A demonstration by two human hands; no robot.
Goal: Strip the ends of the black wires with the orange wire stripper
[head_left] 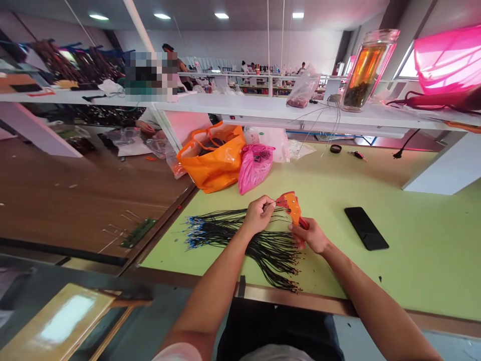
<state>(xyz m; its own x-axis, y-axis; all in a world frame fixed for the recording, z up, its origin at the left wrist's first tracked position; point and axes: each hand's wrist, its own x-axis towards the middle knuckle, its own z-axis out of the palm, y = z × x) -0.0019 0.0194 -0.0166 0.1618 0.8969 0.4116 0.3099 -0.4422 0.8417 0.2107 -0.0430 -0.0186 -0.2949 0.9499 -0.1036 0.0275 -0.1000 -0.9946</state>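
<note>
Many thin black wires [259,245] lie spread across the green tabletop [323,190], with blue and white ends at the left and reddish ends at the right. My left hand [260,214] pinches a black wire [276,202] above the bundle. The wire's tip is at the jaws of an orange and red hand tool [294,208]. My right hand [310,235] is wrapped round the tool's handles, to the right of my left hand. Whether the jaws are closed on the wire is too small to tell.
A black phone [366,228] lies at the right. Behind the wires stand an orange bag [216,163] and a pink plastic bag [256,168]. A glass bottle [368,70] stands on the white shelf [240,103]. A co-worker's hand [146,128] shows at the left.
</note>
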